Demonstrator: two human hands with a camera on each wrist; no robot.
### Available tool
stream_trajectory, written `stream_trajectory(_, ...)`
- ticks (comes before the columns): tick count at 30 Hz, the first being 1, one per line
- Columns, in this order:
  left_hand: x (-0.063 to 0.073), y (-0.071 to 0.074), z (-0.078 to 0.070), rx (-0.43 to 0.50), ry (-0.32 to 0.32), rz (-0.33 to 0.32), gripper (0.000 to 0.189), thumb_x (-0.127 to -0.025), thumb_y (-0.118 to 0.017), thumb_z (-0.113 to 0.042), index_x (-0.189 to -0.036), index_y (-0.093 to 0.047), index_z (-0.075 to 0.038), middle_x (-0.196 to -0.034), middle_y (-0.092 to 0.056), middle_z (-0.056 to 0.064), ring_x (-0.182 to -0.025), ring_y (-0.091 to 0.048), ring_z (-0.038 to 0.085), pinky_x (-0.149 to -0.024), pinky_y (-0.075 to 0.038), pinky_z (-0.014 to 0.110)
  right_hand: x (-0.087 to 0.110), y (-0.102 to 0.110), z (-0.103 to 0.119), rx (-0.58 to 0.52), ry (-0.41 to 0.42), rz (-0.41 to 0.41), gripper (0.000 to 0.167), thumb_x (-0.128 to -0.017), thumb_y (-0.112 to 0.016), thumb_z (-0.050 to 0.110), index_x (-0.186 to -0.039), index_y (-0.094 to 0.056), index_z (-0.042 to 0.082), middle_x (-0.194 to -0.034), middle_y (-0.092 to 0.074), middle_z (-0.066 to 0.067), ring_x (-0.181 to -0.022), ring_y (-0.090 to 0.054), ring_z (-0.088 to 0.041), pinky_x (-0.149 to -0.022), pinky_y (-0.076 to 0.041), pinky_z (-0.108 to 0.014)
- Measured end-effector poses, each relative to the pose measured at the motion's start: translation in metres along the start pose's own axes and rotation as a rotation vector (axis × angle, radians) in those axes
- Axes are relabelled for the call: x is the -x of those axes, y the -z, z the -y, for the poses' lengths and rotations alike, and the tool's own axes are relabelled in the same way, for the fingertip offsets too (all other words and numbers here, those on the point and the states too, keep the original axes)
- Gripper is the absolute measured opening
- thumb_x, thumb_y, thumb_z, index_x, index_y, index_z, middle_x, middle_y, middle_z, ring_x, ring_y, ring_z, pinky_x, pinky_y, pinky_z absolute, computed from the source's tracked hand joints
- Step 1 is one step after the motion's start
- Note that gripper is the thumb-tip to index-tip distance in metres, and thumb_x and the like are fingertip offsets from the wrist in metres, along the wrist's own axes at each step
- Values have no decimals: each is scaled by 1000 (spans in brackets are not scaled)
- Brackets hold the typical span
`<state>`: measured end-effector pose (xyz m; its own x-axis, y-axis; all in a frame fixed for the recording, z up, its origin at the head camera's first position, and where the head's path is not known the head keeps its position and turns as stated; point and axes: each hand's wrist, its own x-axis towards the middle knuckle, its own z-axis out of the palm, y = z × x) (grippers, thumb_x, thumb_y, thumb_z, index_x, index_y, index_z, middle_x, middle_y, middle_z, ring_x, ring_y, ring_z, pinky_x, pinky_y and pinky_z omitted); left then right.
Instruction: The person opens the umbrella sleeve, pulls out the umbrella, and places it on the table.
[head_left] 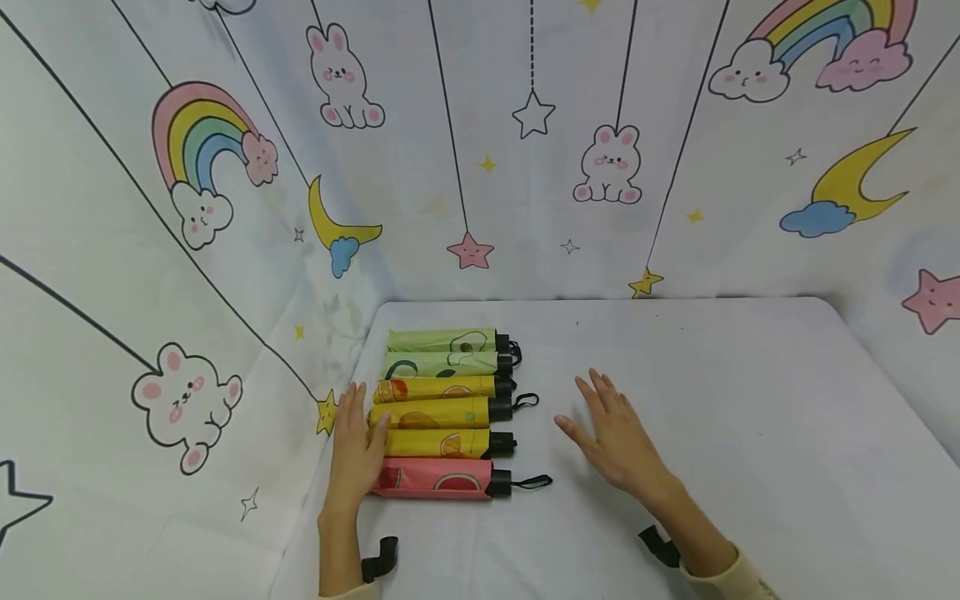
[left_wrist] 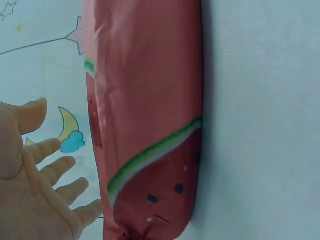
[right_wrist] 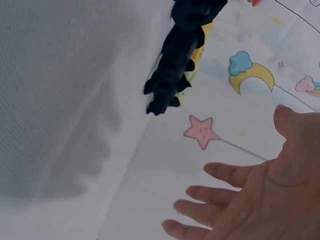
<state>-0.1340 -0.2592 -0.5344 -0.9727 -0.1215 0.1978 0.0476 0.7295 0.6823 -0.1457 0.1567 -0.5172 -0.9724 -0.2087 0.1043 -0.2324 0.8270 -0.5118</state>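
Observation:
Several folded umbrellas lie side by side in a column on the left of the table, handles facing right. Nearest is a pink watermelon umbrella point(head_left: 450, 479). Beyond it come three yellow ones with orange slices, the middle yellow umbrella point(head_left: 435, 412) showing a wrist loop, then two green ones, including the far avocado umbrella point(head_left: 442, 340). My left hand point(head_left: 358, 454) is at the left ends of the row, fingers extended, overlapping the near umbrellas in the head view. To the right of the handles, my right hand point(head_left: 618, 437) is held with fingers spread, holding nothing.
A white cloth covers the table point(head_left: 750, 400). Behind and to the left stands a white backdrop point(head_left: 420, 167) printed with rabbits, stars, moons and rainbows. Black wrist straps point(head_left: 381, 560) show at both wrists.

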Motion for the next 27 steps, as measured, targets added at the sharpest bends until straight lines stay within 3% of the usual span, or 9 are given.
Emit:
stream_trajectory(4, 6, 2, 4, 59, 67, 3, 70, -110, -48, -43, -169, -16, -20, -175, -10, 7, -160, -8, 35, -124, -15, 66, 2, -5, 5, 1, -7, 6, 88, -101, -47, 71, -162, -34, 9, -172, -20, -18, -157, -18, -43, -124, -18, -65)
stream_trajectory(13, 22, 4, 14, 124, 178, -7, 70, -111, -50, -37, -169, -15, -22, -173, -16, 13, -159, -15, 38, -124, -17, 65, 5, -18, 17, -1, -6, 19, 84, -101, -53, 66, -162, -37, 10, -171, -22, -16, -155, -26, -43, -120, -27, -66)
stream_trajectory(27, 38, 6, 22, 191, 231, -17, 68, -110, -53, -29, -168, -18, -23, -171, -23, 17, -156, -22, 41, -122, -22, 67, 12, -31, 33, -92, -5, 38, 86, -100, -45, 73, -160, -42, 12, -169, -29, -15, -153, -31, -42, -115, -35, -67)
